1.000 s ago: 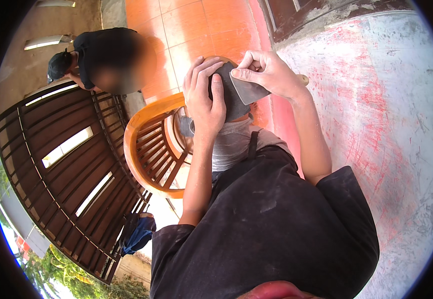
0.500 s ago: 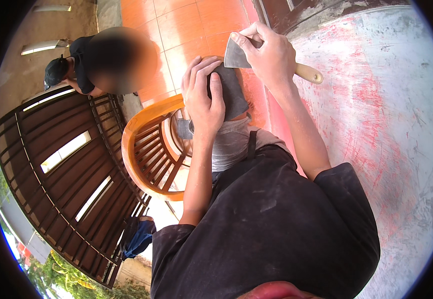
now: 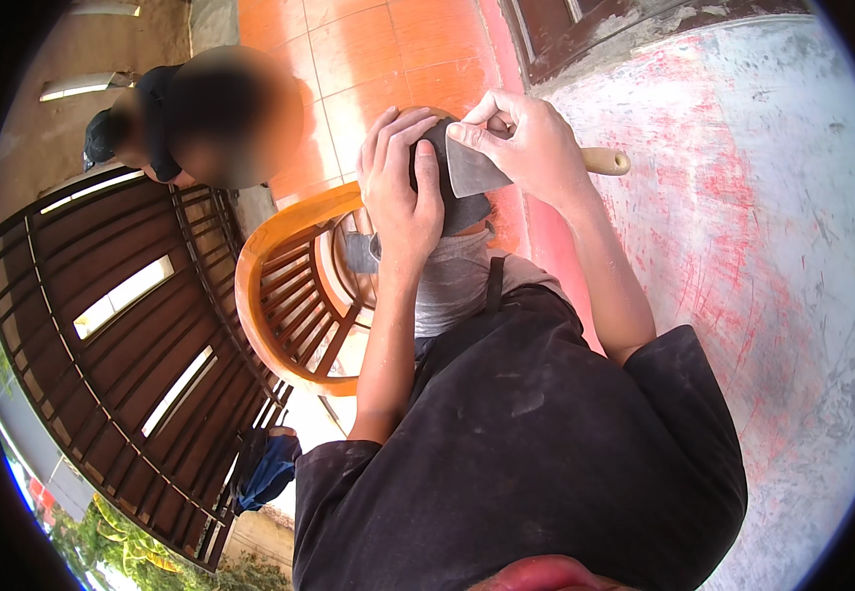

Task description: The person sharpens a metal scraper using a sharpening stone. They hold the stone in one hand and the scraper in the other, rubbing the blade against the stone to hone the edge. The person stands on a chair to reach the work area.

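The person's black shirt point(image 3: 526, 443) fills the near part of the view, from the centre down to 6 o'clock. Beyond it, toward 12 o'clock, the left hand point(image 3: 401, 192) lies over a dark sheet point(image 3: 463, 211), its thumb parted from the fingers; whether it grips the sheet, I cannot tell. Toward 1 o'clock, the right hand point(image 3: 536, 148) is closed around a flat scraper point(image 3: 476, 169), thumb on the metal blade, the pale handle sticking out toward 2 o'clock. The blade overlaps the dark sheet in view; contact between them is unclear. Grey cloth point(image 3: 450, 293) shows just below the sheet.

Toward 9 o'clock curves an orange-brown wooden chair point(image 3: 258, 295). A white wall point(image 3: 723, 256) streaked with red spans 2 to 4 o'clock. Orange floor tiles point(image 3: 358, 49) stretch toward 12. Farther off, a dark slatted gate point(image 3: 83, 364) stands toward 9, and another person point(image 3: 157, 123) is toward 10.
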`<state>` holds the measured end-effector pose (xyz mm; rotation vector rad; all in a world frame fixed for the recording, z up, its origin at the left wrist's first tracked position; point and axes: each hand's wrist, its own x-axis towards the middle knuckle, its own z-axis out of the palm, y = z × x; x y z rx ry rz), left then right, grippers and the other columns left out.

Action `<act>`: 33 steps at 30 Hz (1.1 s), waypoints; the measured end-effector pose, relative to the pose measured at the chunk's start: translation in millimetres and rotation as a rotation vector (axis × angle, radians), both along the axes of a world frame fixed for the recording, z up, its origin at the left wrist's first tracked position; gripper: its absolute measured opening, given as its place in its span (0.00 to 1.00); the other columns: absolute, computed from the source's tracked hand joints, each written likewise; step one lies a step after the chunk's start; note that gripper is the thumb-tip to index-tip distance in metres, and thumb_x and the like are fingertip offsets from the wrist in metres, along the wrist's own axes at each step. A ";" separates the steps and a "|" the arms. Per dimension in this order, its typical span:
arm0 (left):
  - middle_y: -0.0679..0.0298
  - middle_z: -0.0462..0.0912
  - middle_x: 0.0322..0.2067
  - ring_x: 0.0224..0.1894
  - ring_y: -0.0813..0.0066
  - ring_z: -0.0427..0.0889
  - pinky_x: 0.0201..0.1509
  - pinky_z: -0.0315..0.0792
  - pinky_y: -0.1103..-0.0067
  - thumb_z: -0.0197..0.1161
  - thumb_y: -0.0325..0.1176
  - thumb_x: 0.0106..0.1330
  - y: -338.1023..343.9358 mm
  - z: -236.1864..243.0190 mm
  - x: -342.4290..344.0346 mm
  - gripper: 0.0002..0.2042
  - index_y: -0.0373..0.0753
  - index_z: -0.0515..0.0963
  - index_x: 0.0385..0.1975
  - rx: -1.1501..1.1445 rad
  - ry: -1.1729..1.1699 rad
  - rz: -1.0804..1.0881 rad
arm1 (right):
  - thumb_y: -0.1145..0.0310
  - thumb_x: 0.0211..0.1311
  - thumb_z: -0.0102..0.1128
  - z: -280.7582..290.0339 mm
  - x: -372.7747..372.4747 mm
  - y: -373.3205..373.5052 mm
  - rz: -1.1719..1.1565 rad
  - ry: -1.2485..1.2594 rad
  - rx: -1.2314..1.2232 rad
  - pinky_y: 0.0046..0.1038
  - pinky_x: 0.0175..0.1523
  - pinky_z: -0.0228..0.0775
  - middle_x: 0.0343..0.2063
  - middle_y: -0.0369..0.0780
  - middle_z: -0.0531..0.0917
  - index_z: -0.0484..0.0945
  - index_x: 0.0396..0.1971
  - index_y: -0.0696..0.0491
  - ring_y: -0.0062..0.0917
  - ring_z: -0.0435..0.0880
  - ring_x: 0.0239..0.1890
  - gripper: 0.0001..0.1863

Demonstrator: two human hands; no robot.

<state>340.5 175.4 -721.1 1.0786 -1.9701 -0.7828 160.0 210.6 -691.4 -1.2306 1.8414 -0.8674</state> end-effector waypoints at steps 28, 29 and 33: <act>0.53 0.87 0.57 0.69 0.46 0.77 0.76 0.66 0.58 0.53 0.31 0.80 -2.4 -1.0 0.3 0.13 0.35 0.84 0.54 -0.008 0.004 0.003 | 0.62 0.69 0.77 -6.6 1.5 -6.5 -0.075 0.054 -0.044 0.23 0.39 0.76 0.26 0.33 0.91 0.88 0.36 0.55 0.14 0.85 0.30 0.12; 0.53 0.87 0.57 0.69 0.46 0.77 0.76 0.66 0.58 0.53 0.31 0.80 -2.7 -1.1 -0.2 0.13 0.35 0.84 0.54 -0.010 0.003 0.001 | 0.61 0.69 0.77 -7.7 -0.2 -11.7 -0.099 0.101 -0.062 0.23 0.39 0.75 0.26 0.33 0.90 0.88 0.36 0.55 0.14 0.85 0.29 0.12; 0.53 0.87 0.57 0.69 0.47 0.77 0.76 0.65 0.58 0.53 0.31 0.81 -4.2 -2.0 -1.9 0.14 0.35 0.84 0.54 -0.019 0.001 -0.004 | 0.53 0.69 0.76 -10.4 -3.0 -27.2 -0.240 0.232 -0.102 0.27 0.36 0.73 0.24 0.32 0.89 0.88 0.35 0.51 0.16 0.82 0.25 0.15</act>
